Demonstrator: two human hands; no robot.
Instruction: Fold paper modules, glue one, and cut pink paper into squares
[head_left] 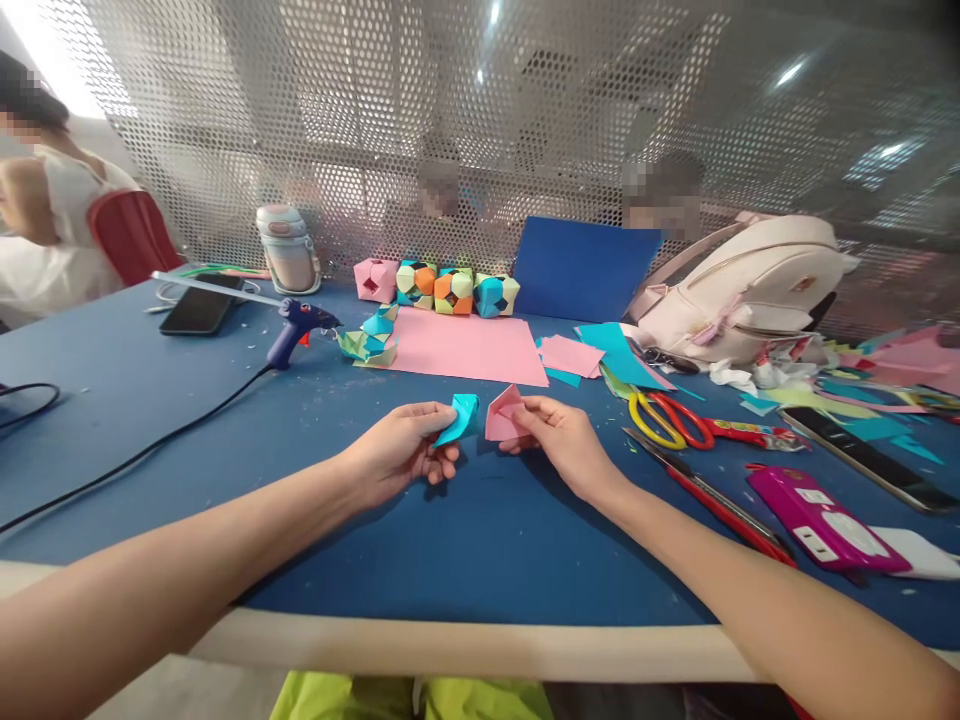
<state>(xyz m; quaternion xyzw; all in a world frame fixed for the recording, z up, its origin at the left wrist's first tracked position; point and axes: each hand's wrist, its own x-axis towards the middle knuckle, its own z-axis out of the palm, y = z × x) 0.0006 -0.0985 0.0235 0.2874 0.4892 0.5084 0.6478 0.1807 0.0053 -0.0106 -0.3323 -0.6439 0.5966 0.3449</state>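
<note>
Between the thumb and fingers of my left hand (409,445) is a folded blue paper piece (463,418). My right hand (559,440) pinches a folded pink paper piece (501,415). The two pieces are held above the table, a small gap apart, facing each other. Just beyond them lies a large pink paper sheet (465,345). Several folded paper units (371,338) in blue and green rest at its left edge. Behind the sheet stand several finished paper balls (454,291), in pink, orange, green and blue.
To the left lies a blue glue gun (289,335) with its cord, near a black phone (201,305) and a bottle (285,250). On the right are scissors (675,420), a long red-handled tool (720,500), a magenta power strip (825,520), another phone (862,455) and a backpack (750,290).
</note>
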